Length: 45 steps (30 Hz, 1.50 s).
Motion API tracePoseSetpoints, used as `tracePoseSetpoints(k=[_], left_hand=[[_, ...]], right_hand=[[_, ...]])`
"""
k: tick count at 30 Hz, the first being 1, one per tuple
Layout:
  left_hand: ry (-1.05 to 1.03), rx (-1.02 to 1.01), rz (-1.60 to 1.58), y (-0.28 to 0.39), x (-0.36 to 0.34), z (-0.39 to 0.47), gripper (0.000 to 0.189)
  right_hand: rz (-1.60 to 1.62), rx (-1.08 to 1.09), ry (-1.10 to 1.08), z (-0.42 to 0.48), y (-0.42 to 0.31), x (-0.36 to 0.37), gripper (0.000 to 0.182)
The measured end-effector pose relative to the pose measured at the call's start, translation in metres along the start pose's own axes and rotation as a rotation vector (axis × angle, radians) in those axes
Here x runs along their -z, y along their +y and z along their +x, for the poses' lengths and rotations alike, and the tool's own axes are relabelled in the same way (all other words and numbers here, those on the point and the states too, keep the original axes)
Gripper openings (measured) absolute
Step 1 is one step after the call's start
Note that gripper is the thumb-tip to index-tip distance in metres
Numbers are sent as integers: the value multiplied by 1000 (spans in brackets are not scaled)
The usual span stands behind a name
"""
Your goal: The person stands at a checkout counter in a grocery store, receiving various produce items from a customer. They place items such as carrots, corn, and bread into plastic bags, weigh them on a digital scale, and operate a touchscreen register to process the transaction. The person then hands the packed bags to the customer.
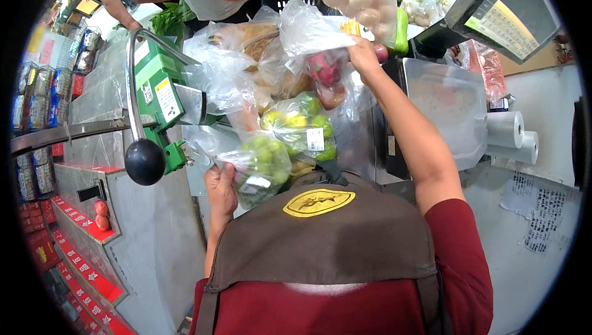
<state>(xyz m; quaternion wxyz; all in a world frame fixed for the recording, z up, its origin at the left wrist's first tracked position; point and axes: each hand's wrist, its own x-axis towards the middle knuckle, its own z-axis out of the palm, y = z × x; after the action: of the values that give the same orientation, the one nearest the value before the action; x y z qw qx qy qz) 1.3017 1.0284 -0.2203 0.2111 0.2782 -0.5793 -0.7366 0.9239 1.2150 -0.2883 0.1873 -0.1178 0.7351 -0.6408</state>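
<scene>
My left hand [221, 189] grips the gathered neck of a clear plastic bag of round green fruit [264, 161], which bears a white label. Up at the right, my right hand [365, 57] holds the top of a clear plastic bag of dragon fruit [325, 69], with reddish round fruit low in it. Between the two hands lies a labelled bag of green-yellow fruit [296, 124]. Behind it, several crumpled clear bags hold brownish produce [263, 48]. A bag of round, pale brown produce [365, 0] stands beyond my right hand, near a green pepper [401, 32].
A green lever machine [159, 85] with a black ball knob [145, 161] juts in at left. At right stand a scale's display and keypad [506, 16], a plastic-covered box [444, 108] and plastic bag rolls [506, 129]. Another person's hand [132, 23] is near leafy greens [171, 18].
</scene>
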Motion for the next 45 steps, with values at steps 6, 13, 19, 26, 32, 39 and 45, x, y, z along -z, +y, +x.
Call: tracePoseSetpoints(k=[6,13,19,26,32,39,45], left_hand=[[-95,-43,-49,8,-37,-1,24],[47,-22,-386,0,-108,55,21],[208,-46,-278,-47,-110,104,19],[216,-130,120,-65,-85,106,41],[431,-386,489,-73,-111,55,58],[400,-875,778,-25,-160,-32,53],[-122,-1016,674,-8,-230,-22,40]], right_hand=[[-231,302,162,-94,-79,66,25],[110,48,279,-174,-105,215,22],[-219,-9,31,-198,-105,263,43],[-570,109,-210,-228,-151,308,78],[-829,256,-306,-253,-120,310,106],[-704,312,-81,-225,-149,308,84],[-976,647,266,-145,-226,264,74]])
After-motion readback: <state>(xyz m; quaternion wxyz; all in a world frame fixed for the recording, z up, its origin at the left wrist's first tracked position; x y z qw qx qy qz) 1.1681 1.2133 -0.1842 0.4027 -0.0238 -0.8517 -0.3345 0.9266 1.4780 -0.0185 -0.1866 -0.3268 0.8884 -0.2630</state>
